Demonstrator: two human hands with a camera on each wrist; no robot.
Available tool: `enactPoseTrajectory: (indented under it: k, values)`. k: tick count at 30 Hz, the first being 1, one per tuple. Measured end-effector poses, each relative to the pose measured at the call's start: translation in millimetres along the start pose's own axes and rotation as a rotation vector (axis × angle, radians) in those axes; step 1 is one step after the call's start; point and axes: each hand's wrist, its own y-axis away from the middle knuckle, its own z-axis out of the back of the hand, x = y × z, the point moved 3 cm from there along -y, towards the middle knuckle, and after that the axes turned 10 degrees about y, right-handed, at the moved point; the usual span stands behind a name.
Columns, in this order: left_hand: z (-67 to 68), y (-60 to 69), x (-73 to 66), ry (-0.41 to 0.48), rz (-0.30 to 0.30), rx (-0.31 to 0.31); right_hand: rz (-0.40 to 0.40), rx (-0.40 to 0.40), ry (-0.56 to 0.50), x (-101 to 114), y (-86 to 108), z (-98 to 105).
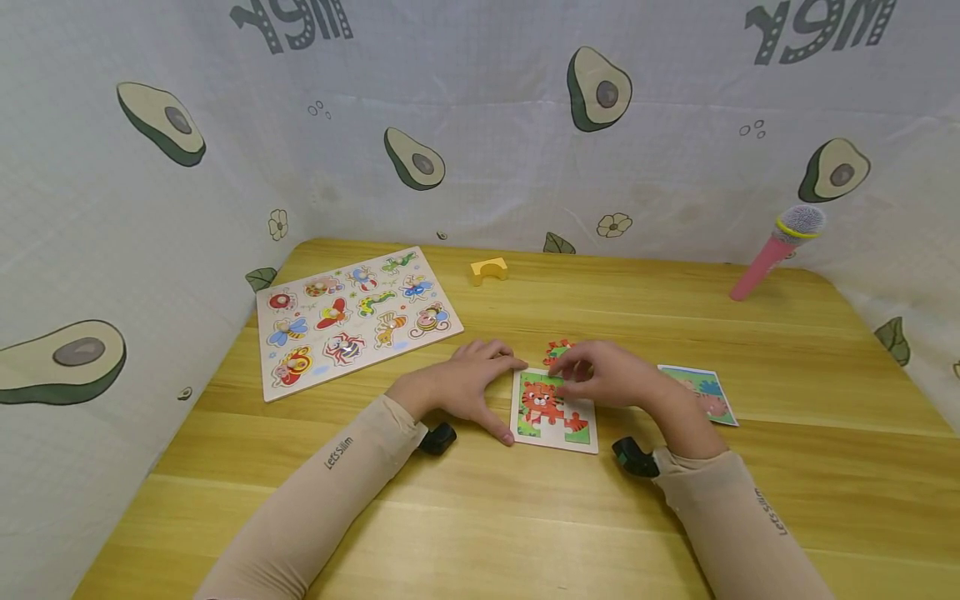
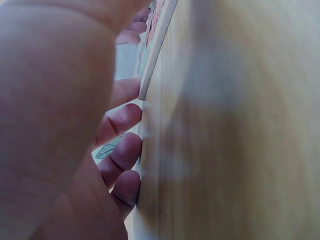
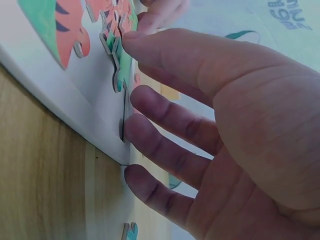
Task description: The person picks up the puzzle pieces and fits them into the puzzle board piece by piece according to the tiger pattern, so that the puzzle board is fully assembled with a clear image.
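Note:
A small jigsaw board with an orange tiger picture lies on the table between the two hands. Its frame shows bare gaps at the bottom middle and on the right side. My left hand rests at its left edge, index finger by the top corner and thumb by the bottom corner, fingers spread. Over the board's upper right, my right hand pinches a green-edged puzzle piece with thumb and index finger; its other fingers hang near the board's edge. Another orange puzzle piece lies just behind the board, partly hidden.
A large insect peg puzzle lies at the left. A yellow arch block sits at the back, and a pink toy microphone stands at the back right. A picture card lies right of the right hand.

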Motion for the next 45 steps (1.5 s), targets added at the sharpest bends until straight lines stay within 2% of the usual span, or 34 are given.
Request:
enactPoseTrajectory:
  k: [17,36,45]
  values:
    - [0.7,-1.0,0.1,0.004,0.004,0.002,0.019,-0.026,0.055,7.0,-5.6,-4.9]
    - [1.9,-0.7,-1.6,0.025,0.016,0.006,-0.069,-0.024,0.058,10.8,-6.4,-4.9]
    - [0.6,-0.9,-0.4,0.022,0.009,0.004,-0.158,-0.049,0.013,10.8,-7.8,-7.5]
